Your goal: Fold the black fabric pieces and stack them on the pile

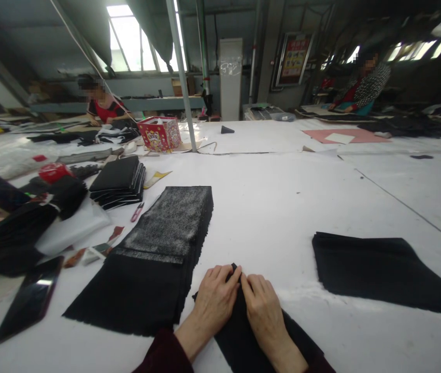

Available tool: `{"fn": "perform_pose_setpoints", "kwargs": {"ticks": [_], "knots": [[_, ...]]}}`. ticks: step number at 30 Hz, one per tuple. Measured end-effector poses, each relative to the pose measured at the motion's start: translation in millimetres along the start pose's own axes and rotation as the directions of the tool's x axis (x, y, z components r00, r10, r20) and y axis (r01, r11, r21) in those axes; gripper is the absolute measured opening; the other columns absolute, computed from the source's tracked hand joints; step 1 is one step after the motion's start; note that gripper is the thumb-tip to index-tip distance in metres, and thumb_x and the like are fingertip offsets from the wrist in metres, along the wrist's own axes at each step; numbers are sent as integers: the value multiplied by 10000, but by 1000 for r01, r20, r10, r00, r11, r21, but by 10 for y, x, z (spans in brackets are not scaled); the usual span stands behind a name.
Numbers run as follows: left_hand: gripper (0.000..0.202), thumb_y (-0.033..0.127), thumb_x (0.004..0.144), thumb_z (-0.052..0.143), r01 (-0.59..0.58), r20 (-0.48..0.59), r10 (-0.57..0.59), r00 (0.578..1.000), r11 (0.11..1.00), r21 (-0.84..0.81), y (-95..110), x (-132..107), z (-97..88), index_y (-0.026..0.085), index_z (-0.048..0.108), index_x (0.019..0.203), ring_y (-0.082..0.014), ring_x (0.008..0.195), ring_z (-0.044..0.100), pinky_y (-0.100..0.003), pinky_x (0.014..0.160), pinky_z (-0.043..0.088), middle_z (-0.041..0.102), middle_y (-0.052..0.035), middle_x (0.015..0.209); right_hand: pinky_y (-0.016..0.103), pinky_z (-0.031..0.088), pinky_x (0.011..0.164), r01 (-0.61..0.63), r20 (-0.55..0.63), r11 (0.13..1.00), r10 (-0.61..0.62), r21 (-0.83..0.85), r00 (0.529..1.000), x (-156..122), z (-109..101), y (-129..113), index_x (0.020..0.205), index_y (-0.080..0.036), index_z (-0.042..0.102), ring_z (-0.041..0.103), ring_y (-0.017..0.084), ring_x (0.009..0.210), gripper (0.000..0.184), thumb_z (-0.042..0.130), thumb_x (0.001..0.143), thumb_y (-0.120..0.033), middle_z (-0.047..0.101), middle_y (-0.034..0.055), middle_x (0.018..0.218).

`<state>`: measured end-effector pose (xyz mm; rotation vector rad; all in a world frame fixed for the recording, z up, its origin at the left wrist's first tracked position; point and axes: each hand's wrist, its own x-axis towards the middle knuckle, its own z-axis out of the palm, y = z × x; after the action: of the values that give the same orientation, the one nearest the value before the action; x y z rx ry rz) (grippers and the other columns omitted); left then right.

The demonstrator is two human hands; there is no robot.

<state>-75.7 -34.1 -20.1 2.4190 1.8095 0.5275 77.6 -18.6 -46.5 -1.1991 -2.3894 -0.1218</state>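
Note:
A black fabric piece (239, 331) lies on the white table just in front of me. My left hand (217, 295) presses on its far end, thumb and fingers pinching the cloth near a small folded tip. Close beside it, my right hand (261, 305) grips the same end from the other side, the fingertips of both hands almost meeting. Left of my hands is a stack of black fabric panels (127, 295), with speckled grey pieces (169, 223) over its far part. Another pile of black fabric (379, 272) lies to the right.
Pink-handled thread snips (137, 212), a dark phone-like slab (29, 298) and a folded black stack (117, 178) lie to the left. A metal pole (183, 77) rises beside a red patterned box (160, 133). Two people (105, 106) work at tables farther back, left and right.

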Motion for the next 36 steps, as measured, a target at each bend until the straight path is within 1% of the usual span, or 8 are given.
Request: {"fn": "perform_pose_setpoints", "kwargs": {"ticks": [4, 9, 15, 17, 21, 29, 33, 36], "knots": [[403, 189, 976, 421, 4, -1, -4, 1000, 1000, -4, -3, -2, -1, 234, 481, 1372, -239, 1030, 531, -397, 876, 464, 568, -89, 1166, 396, 446, 768, 2, 0, 1000, -2, -12, 1000, 1, 7, 0, 1190, -114, 581, 507, 241, 843, 323, 417, 921, -44, 568, 100, 907], [405, 190, 976, 425, 4, 9, -4, 1000, 1000, -8, -6, -1, -8, 223, 474, 1377, -242, 1021, 524, -405, 874, 458, 566, -90, 1168, 389, 443, 764, 6, -3, 1000, -6, -2, 1000, 2, 13, 5, 1180, -133, 584, 504, 236, 841, 322, 403, 927, -48, 567, 99, 917], [403, 181, 970, 450, 10, 9, -10, 1000, 1000, -13, -9, 2, 7, 214, 476, 1370, -237, 1020, 519, -411, 873, 460, 563, -83, 1169, 384, 442, 745, 33, -50, 999, -33, -15, 998, -4, 50, 18, 1185, -86, 574, 492, 229, 826, 306, 399, 935, -61, 552, 93, 893], [402, 179, 968, 455, 10, 5, -10, 1000, 1000, -12, -9, 3, 13, 213, 479, 1367, -235, 1020, 517, -410, 876, 459, 562, -84, 1169, 382, 441, 748, 33, -56, 999, -34, -16, 998, -5, 54, 19, 1177, -86, 579, 494, 228, 828, 301, 402, 935, -61, 549, 92, 893], [403, 182, 967, 459, 10, -2, -10, 1000, 1000, -8, -8, 1, 11, 217, 478, 1368, -233, 1018, 515, -407, 876, 459, 561, -83, 1164, 379, 439, 751, 32, -56, 999, -32, -13, 998, 1, 44, 16, 1152, -92, 593, 500, 228, 830, 293, 408, 929, -50, 550, 94, 895], [400, 185, 970, 439, 14, 5, -14, 1000, 1000, -18, -21, 6, 18, 206, 472, 1369, -240, 1018, 512, -415, 880, 456, 559, -85, 1176, 384, 434, 742, 31, -50, 1000, -32, -2, 998, 5, 34, 14, 1158, -79, 594, 492, 232, 829, 287, 433, 922, -49, 548, 95, 897], [397, 192, 965, 441, 31, 3, -31, 1000, 999, -20, -24, 6, 40, 195, 480, 1360, -245, 1021, 517, -420, 893, 459, 561, -93, 1177, 388, 432, 744, 25, -32, 1000, -25, -4, 999, 0, 40, 17, 1161, -76, 592, 488, 235, 833, 289, 450, 911, -44, 550, 97, 909], [387, 204, 948, 474, 70, -8, -71, 997, 997, -19, -28, 5, 19, 177, 499, 1333, -249, 1031, 524, -421, 907, 462, 564, -100, 1177, 386, 432, 746, 29, -34, 999, -30, -13, 999, -3, 39, 17, 1173, -78, 587, 488, 237, 839, 303, 431, 915, -43, 554, 99, 912]]}}
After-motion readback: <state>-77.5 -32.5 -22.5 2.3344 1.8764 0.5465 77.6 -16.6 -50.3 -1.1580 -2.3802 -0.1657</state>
